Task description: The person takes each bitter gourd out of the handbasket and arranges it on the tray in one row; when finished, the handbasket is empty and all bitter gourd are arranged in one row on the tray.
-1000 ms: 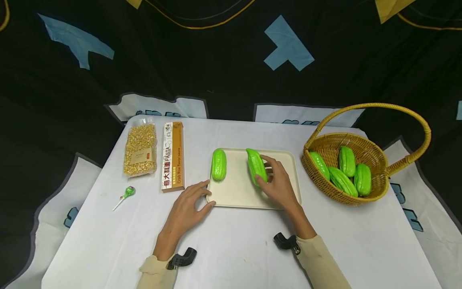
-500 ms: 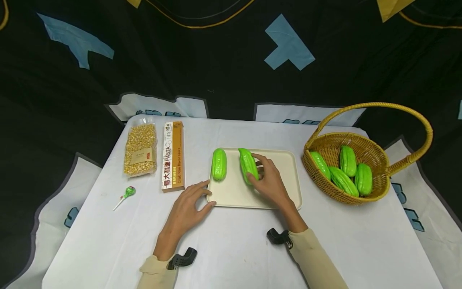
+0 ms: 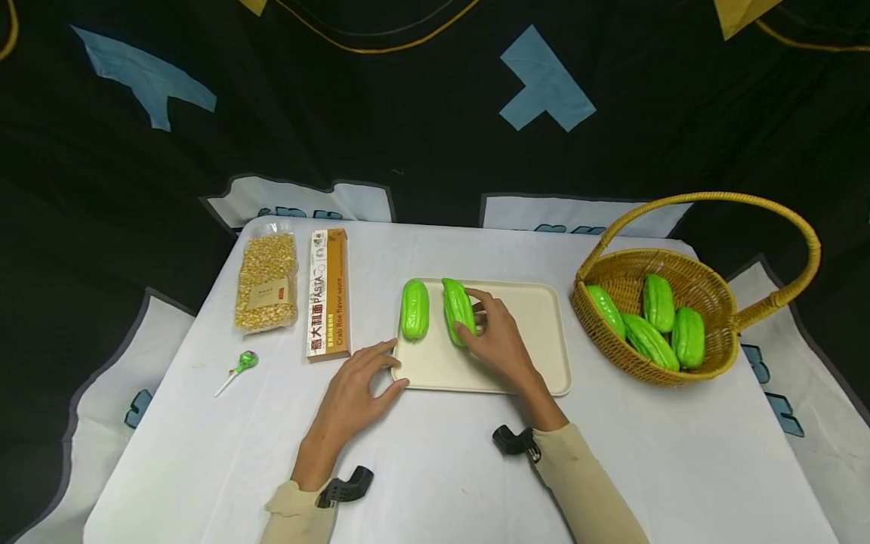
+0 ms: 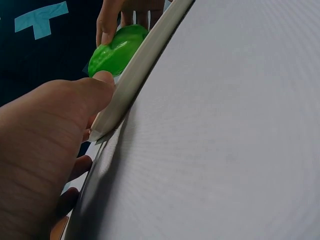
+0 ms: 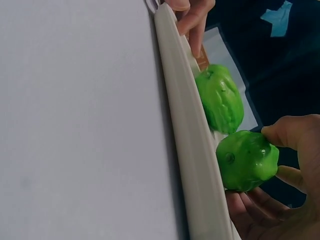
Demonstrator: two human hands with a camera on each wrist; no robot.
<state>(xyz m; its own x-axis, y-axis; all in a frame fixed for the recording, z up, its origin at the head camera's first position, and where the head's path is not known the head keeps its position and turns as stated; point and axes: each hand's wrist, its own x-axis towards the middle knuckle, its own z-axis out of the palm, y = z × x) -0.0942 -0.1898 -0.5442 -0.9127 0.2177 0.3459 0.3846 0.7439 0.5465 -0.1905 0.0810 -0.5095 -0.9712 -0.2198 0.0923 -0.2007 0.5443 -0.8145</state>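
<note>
My right hand (image 3: pixel 499 340) grips a glossy green bitter melon (image 3: pixel 457 311), thumb on one side and fingers on the other, over the cream tray (image 3: pixel 523 370). In the right wrist view the end of this held bitter melon (image 5: pixel 245 162) points toward the camera. Left of it, a second bitter melon (image 3: pixel 414 310) lies lengthwise on the tray. My left hand (image 3: pixel 353 397) holds the tray's front left corner between thumb and forefinger, its other fingers spread alongside. Seen from the left wrist, the thumb (image 4: pixel 102 87) is against the tray's rim.
A wicker basket (image 3: pixel 615 363) with a tall handle stands on the right, with several bitter melons in it. On the left are a pasta box (image 3: pixel 328 295), a bag of corn kernels (image 3: pixel 267 279) and a lollipop (image 3: pixel 241 364). Dark cloth hangs behind the white table (image 3: pixel 435 468).
My right hand has moved left across the tray with its bitter melon, closer to the one lying there. The left hand has stayed at the tray's corner.
</note>
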